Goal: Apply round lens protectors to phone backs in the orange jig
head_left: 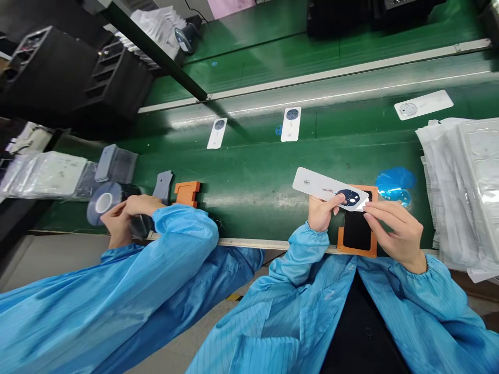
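Observation:
My left hand (323,210) grips a long white phone back cover (317,182) with a dark round camera patch at its right end, my thumb lying on that patch. The cover is tilted above the table. At its right corner, the thumb and fingers of my right hand (395,228) are pinched together; a small pale bit shows at their tips, too small to name. Below the cover lies an orange fixture (341,241) with a black flat panel (356,231) in it, partly hidden by the cover.
Similar covers (217,134) (290,132) (424,105) lie farther back on the green bench. Blue film pieces (395,182) lie beside the fixture. Stacked clear trays (481,171) stand at right. To the left, a co-worker's hands (127,215) are at a tape roll (103,202), near another orange fixture (187,193).

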`<state>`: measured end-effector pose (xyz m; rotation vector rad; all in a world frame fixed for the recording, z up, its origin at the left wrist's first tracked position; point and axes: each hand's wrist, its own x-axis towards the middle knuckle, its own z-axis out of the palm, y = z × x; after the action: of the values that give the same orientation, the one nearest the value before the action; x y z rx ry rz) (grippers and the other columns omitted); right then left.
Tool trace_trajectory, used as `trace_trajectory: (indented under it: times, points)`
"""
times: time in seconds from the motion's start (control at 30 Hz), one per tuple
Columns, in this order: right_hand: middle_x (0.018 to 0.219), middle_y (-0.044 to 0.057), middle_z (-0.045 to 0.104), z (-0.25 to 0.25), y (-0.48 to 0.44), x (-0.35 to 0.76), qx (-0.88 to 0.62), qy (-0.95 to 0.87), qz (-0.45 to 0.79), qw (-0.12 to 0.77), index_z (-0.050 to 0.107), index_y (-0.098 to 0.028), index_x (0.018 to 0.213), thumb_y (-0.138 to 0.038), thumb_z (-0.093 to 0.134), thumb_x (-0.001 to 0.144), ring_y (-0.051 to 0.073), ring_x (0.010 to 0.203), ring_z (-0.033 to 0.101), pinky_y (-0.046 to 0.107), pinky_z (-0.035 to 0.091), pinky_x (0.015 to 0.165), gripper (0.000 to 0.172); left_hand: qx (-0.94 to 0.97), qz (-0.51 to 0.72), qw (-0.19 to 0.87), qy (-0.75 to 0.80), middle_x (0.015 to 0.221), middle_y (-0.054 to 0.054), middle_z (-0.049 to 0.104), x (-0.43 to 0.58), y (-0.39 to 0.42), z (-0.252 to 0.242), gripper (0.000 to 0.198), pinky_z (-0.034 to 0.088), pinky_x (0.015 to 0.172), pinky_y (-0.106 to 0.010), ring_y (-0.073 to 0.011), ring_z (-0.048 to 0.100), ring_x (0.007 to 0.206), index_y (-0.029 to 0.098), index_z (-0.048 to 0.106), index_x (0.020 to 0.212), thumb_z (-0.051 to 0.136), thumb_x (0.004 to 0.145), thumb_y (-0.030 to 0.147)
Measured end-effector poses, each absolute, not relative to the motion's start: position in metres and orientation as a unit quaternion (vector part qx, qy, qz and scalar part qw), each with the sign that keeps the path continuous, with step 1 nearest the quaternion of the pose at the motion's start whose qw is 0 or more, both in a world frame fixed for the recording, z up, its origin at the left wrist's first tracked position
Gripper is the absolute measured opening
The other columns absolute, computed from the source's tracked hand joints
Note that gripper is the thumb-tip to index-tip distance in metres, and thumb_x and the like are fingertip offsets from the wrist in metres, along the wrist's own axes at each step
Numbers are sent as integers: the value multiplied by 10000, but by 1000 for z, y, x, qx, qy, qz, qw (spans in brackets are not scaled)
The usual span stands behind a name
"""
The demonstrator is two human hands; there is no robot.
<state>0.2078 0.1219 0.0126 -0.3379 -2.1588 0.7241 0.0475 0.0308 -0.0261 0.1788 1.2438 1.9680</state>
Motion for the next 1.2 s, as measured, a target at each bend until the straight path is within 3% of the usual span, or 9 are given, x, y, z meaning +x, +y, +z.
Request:
trace_trajectory:
  times: [0.27, 0.47, 0.63, 0.77, 0.83, 0.93, 1.07, 1.2]
  points:
    - [1025, 41, 806, 12, 115, 202, -144, -856, 314, 384, 769, -260, 1037, -156, 681, 934, 208, 897, 771, 377, 638, 818, 171, 74, 763, 394, 508, 629, -28, 653, 50, 30, -29, 470, 336, 415, -194, -77, 530, 507, 116, 714, 688, 958, 620, 512]
    - [1054, 45, 801, 3, 113, 201, -127, -857, 326, 379, 761, -247, 1072, -129, 684, 927, 204, 928, 767, 366, 639, 842, 202, 61, 776, 357, 517, 676, -29, 683, 49, 30, -28, 460, 521, 646, -225, -111, 624, 660, 118, 679, 609, 973, 611, 472]
    - [1034, 45, 797, 2, 108, 196, -150, -852, 331, 376, 754, -251, 1053, -164, 664, 948, 209, 923, 766, 369, 643, 850, 163, 32, 796, 291, 529, 871, -40, 763, 52, 33, -28, 436, 569, 758, -271, -156, 693, 770, 137, 764, 863, 998, 578, 369]
    - [970, 52, 783, -1, 108, 185, -211, -844, 302, 390, 723, -231, 1014, -185, 644, 961, 198, 874, 753, 343, 631, 799, 105, 110, 752, 289, 582, 802, -60, 752, 59, 35, -30, 424, 570, 745, -298, -169, 689, 719, 135, 764, 822, 843, 792, 551]
    - [956, 62, 771, -2, 110, 179, -250, -839, 282, 392, 705, -227, 977, -218, 639, 965, 211, 890, 743, 354, 624, 794, 68, 159, 735, 303, 585, 949, -90, 783, 65, 34, -29, 448, 577, 902, -337, -219, 734, 906, 149, 792, 937, 771, 856, 589]
    - [974, 77, 761, -1, 114, 174, -283, -827, 268, 406, 689, -230, 921, -241, 651, 954, 236, 951, 737, 389, 618, 846, 51, 194, 725, 306, 585, 1189, -103, 763, 74, 31, -27, 487, 502, 1115, -396, -275, 685, 1198, 186, 783, 1127, 728, 889, 607]
    - [1007, 86, 757, 1, 117, 173, -294, -820, 268, 412, 696, -228, 891, -244, 670, 942, 236, 966, 735, 395, 613, 866, 59, 213, 713, 303, 595, 1219, -107, 753, 81, 27, -27, 536, 495, 1140, -416, -290, 670, 1234, 203, 790, 1139, 630, 927, 669]
    - [998, 87, 756, 0, 119, 174, -297, -819, 258, 417, 713, -219, 897, -210, 665, 943, 220, 941, 738, 374, 617, 842, 66, 257, 695, 286, 608, 1235, -96, 754, 83, 26, -27, 495, 475, 1160, -411, -286, 670, 1239, 221, 791, 1183, 594, 970, 623]
